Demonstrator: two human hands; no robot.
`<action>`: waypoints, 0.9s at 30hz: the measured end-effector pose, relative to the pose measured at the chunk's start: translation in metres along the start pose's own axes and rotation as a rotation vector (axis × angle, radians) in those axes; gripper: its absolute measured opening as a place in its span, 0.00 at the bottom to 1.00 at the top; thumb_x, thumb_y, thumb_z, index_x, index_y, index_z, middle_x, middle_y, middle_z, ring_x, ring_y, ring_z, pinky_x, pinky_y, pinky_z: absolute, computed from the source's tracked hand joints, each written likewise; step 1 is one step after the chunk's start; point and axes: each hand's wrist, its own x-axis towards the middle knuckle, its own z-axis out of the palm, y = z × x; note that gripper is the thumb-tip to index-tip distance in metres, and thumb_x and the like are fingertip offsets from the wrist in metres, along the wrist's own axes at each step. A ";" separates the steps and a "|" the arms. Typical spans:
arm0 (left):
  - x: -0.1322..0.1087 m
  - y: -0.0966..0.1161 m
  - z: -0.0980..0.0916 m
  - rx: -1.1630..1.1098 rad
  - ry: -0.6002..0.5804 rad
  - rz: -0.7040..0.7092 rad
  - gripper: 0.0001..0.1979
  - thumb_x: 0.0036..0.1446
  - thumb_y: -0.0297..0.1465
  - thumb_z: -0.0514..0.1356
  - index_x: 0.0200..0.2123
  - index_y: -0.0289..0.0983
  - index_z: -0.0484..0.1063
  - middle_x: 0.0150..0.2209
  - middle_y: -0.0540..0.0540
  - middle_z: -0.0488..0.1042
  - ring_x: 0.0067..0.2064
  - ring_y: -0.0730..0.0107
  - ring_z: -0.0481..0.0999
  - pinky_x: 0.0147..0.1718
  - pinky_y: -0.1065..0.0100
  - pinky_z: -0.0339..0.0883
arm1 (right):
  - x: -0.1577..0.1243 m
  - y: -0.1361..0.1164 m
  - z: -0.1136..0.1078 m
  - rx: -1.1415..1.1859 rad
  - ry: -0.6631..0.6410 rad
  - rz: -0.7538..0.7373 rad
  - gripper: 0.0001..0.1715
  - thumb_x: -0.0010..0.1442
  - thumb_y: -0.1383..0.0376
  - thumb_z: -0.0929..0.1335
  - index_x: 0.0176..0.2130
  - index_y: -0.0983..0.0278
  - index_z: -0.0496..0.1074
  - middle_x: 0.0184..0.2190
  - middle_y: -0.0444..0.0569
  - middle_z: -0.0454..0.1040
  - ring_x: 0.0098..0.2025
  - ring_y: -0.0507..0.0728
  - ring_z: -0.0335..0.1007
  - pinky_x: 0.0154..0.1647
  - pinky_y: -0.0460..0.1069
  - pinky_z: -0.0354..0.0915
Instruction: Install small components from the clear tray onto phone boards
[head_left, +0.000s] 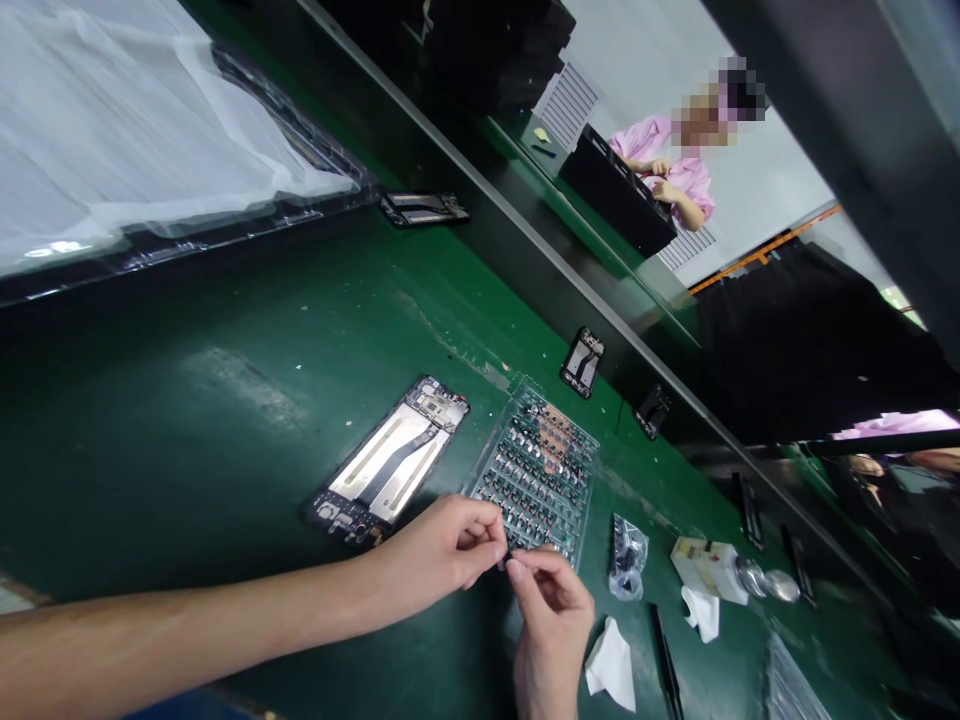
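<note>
My left hand (457, 545) and my right hand (551, 605) meet in a pinch at the near edge of a clear plastic tray (480, 470). Between the fingertips is a tiny dark part (509, 556), too small to name. Rows of small dark components (525, 480) fill the tray. To the left of it lies an opened smartphone (394, 460), its circuit board, dark flex cable and silvery inner plate showing. My left wrist is close to the phone's lower end.
Black tweezers (664, 660), a white tissue (611, 665), a bagged black part (628, 558) and a white bottle (709, 568) lie at right. More opened phones (582, 362) rest along the back ledge. A cloth-covered tray (150, 130) occupies the upper left. A person in pink (664, 170) sits beyond.
</note>
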 end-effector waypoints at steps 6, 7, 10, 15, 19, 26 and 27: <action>0.002 -0.007 -0.003 -0.121 -0.027 -0.047 0.08 0.52 0.32 0.55 0.24 0.36 0.63 0.14 0.58 0.59 0.14 0.81 0.54 0.13 0.77 0.46 | -0.006 -0.006 -0.002 -0.216 -0.063 -0.320 0.12 0.52 0.75 0.69 0.35 0.60 0.76 0.24 0.44 0.71 0.26 0.51 0.65 0.25 0.46 0.61; 0.003 -0.008 -0.004 -0.139 -0.037 -0.057 0.09 0.52 0.33 0.56 0.24 0.36 0.63 0.14 0.58 0.59 0.13 0.81 0.54 0.12 0.77 0.46 | -0.008 -0.007 -0.002 -0.245 -0.078 -0.397 0.16 0.52 0.77 0.68 0.38 0.60 0.76 0.25 0.44 0.71 0.26 0.51 0.66 0.25 0.47 0.61; 0.005 -0.010 -0.005 -0.169 -0.052 -0.071 0.11 0.53 0.36 0.55 0.24 0.35 0.62 0.14 0.57 0.61 0.12 0.81 0.54 0.11 0.77 0.46 | -0.010 -0.008 -0.002 -0.293 -0.094 -0.511 0.22 0.52 0.80 0.67 0.43 0.58 0.74 0.28 0.45 0.73 0.28 0.52 0.67 0.27 0.48 0.63; 0.004 -0.010 -0.004 -0.167 -0.039 -0.018 0.11 0.55 0.37 0.55 0.27 0.35 0.63 0.16 0.58 0.62 0.14 0.82 0.56 0.13 0.78 0.49 | -0.002 -0.009 -0.010 -0.240 -0.014 -0.236 0.17 0.57 0.70 0.67 0.46 0.58 0.72 0.29 0.45 0.72 0.29 0.52 0.68 0.28 0.47 0.64; 0.002 -0.009 -0.002 -0.150 -0.008 0.027 0.10 0.56 0.35 0.54 0.26 0.35 0.63 0.17 0.57 0.62 0.15 0.81 0.57 0.14 0.78 0.50 | 0.036 -0.019 -0.024 -0.277 -0.010 0.002 0.21 0.58 0.59 0.66 0.50 0.63 0.68 0.31 0.47 0.73 0.32 0.54 0.69 0.29 0.47 0.64; 0.003 -0.004 -0.003 -0.152 0.002 0.041 0.10 0.56 0.35 0.55 0.26 0.35 0.64 0.17 0.57 0.62 0.15 0.81 0.57 0.15 0.77 0.51 | 0.170 -0.018 -0.028 -0.869 0.132 0.044 0.25 0.59 0.55 0.63 0.53 0.63 0.64 0.44 0.52 0.72 0.48 0.58 0.66 0.48 0.53 0.61; 0.003 -0.003 -0.003 -0.151 0.004 0.044 0.10 0.55 0.35 0.55 0.26 0.35 0.64 0.17 0.57 0.62 0.15 0.81 0.57 0.15 0.77 0.51 | 0.190 -0.015 -0.026 -0.926 0.175 0.081 0.27 0.59 0.55 0.64 0.54 0.64 0.63 0.47 0.54 0.70 0.50 0.60 0.64 0.50 0.56 0.59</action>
